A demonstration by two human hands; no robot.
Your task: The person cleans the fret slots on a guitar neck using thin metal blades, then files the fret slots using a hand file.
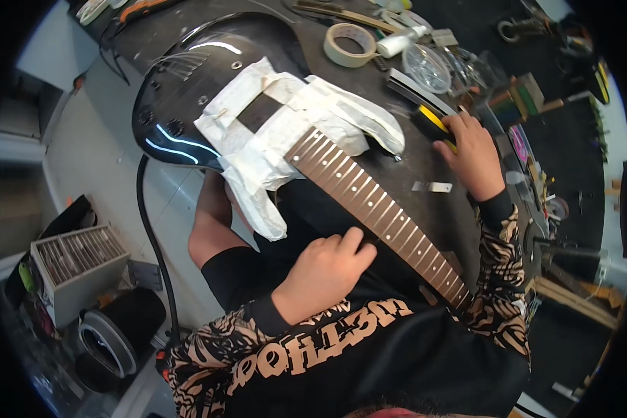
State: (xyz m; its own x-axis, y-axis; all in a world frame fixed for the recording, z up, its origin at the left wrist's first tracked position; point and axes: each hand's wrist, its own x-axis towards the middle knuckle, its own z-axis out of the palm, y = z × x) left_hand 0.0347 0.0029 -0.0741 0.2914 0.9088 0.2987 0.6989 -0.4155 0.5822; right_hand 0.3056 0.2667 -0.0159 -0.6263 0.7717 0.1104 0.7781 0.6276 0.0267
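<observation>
An electric guitar lies across the bench edge and my lap, its glossy dark body [216, 52] at the upper left. White masking paper and tape [285, 104] cover the body around the neck joint. The fretboard [376, 209], brown with dot inlays, slants down to the right. My left hand [325, 272] is beside its near edge with curled fingers; what they hold, if anything, is hidden. My right hand [472, 155] closes its fingers over the end of a yellow-and-black handled tool [430, 120] on the bench. A small metal plate [432, 187] lies below that hand.
A roll of masking tape [349, 46], a white bottle [400, 42] and a clear round container [426, 68] stand beyond the guitar. Beside the tool lies a grey bar [414, 89]. On the floor at left are a slatted box [83, 261] and a black bin [129, 324].
</observation>
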